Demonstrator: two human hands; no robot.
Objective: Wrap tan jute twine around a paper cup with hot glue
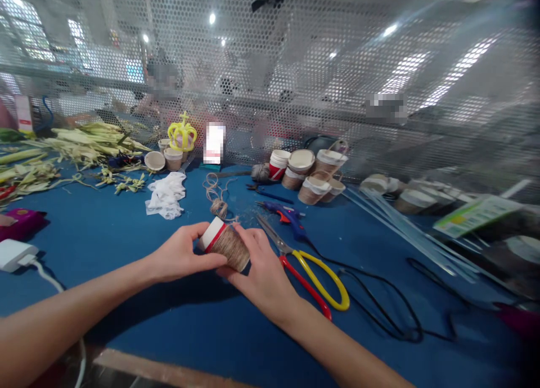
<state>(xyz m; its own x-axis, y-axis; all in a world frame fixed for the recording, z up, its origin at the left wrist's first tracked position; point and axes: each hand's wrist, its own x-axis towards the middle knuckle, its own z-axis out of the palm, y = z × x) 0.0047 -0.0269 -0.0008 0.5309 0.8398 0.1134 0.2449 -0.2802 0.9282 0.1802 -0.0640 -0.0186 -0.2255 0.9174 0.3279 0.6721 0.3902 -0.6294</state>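
Note:
Between my two hands a small paper cup (231, 248) lies tilted on its side, wrapped in brown twine up to a red band and a white rim. My left hand (185, 254) grips it near the rim, thumb in front. Around the wrapped end close the fingers of my right hand (262, 270). Just beyond the cup is a loose tangle of twine (217, 205). Scissors (310, 275) with one red and one yellow handle lie partly open beside my right hand. Behind them rests a blue glue gun (291, 218) with a black cord.
Several twine-wrapped cups (314, 188) stand at the back right, near clear glue sticks (405, 230). White crumpled cloth (166, 195), a yellow crown-shaped piece (182, 134) and dried husks (90, 140) are at the left. A lit phone (214, 143) stands before the perforated metal screen (253, 56).

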